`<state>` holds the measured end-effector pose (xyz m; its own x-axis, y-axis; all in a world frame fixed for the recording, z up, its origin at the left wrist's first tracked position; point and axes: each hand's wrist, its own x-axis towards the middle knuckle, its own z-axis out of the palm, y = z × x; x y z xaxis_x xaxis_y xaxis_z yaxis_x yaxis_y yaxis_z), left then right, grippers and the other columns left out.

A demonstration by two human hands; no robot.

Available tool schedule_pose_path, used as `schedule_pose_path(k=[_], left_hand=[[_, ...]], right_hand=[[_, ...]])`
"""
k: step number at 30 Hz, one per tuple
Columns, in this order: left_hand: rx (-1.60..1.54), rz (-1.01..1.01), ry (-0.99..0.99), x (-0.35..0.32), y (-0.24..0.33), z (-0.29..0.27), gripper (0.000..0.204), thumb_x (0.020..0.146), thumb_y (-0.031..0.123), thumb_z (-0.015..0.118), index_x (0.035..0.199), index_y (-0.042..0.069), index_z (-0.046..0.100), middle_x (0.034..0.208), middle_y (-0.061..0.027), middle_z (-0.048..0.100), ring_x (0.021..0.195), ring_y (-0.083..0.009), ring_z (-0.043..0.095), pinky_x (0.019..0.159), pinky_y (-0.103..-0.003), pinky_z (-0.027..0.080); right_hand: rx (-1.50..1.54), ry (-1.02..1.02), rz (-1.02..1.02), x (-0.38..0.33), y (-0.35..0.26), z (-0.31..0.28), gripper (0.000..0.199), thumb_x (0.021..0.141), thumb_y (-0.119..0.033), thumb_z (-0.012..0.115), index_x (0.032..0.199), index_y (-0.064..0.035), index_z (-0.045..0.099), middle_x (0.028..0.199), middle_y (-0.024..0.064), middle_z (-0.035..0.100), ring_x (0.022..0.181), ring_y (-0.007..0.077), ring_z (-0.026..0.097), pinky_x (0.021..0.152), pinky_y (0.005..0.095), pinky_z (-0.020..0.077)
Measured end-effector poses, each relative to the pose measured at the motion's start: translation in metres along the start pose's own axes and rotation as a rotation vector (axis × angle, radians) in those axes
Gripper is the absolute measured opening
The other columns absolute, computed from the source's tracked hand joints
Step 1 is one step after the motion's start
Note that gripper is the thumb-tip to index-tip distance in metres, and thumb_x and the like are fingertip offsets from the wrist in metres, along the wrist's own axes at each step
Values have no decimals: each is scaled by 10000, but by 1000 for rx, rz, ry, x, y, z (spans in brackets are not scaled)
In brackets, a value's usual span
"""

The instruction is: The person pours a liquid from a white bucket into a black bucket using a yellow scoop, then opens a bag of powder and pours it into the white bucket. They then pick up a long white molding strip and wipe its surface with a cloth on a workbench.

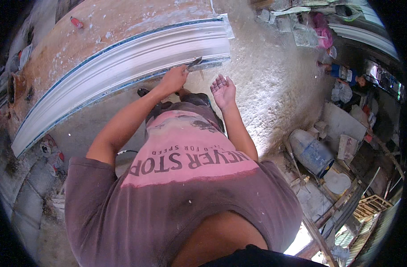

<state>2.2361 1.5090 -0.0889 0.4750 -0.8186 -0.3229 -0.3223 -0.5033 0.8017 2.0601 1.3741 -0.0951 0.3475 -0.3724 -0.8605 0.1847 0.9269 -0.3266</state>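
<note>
A person's left hand [174, 79], its grip clamped on a small scraper [195, 62], presses the blade against the lower edge of a long white plaster cornice moulding [123, 66] lying on a dusty worktop [123, 22]. The right hand [223, 90] hovers just beside it, fingers apart and palm up, holding nothing.

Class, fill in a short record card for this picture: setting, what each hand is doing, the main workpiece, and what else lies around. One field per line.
Setting: dusty workshop floor, seen from the person's head
Workpiece: long white plaster moulding, curved by the lens, lying on a brown board
Left hand: left hand grips a scraper tool at the moulding's lower edge
Right hand: right hand open, palm up, holding nothing, apart from the moulding
Nearby: blue bucket lower right; clear plastic bags top right
Hidden: the tool's blade tip is too small to describe
</note>
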Motion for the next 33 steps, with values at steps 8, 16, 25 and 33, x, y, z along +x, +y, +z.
schedule_pose_path(k=[8,16,25,33], left_hand=[[29,150,-176,77,37,61,348,876,323,476,1054,74,641,1010,-242,630,956,-402,600,898,-476,445],[-299,65,381,-63,-31,-33,450,916,365,557,1282,105,539,1242,-138,521,1178,-272,461,1038,-406,331],[-1091,-773,1660,-337,-236,-32,495,902,300,513,1322,40,481,1288,-150,505,1170,-302,482,992,-421,385],[-1749,-871,1750,-392,-291,143,514,912,328,493,1365,98,419,1342,-64,436,1138,-258,483,992,-411,378]], right_hand=[[-157,-75,29,-22,-10,56,407,928,-367,465,1164,-36,474,1044,130,532,900,237,534,846,410,478],[-1067,-422,-200,-12,-24,86,169,910,-205,549,1012,-72,576,734,66,592,593,149,577,527,265,473],[-2312,-792,-819,25,-186,70,292,859,-195,632,1115,-54,634,962,150,629,886,304,616,795,347,480],[-2161,-733,-1169,79,-163,167,260,872,-205,643,1082,-53,660,802,74,622,681,146,575,594,289,469]])
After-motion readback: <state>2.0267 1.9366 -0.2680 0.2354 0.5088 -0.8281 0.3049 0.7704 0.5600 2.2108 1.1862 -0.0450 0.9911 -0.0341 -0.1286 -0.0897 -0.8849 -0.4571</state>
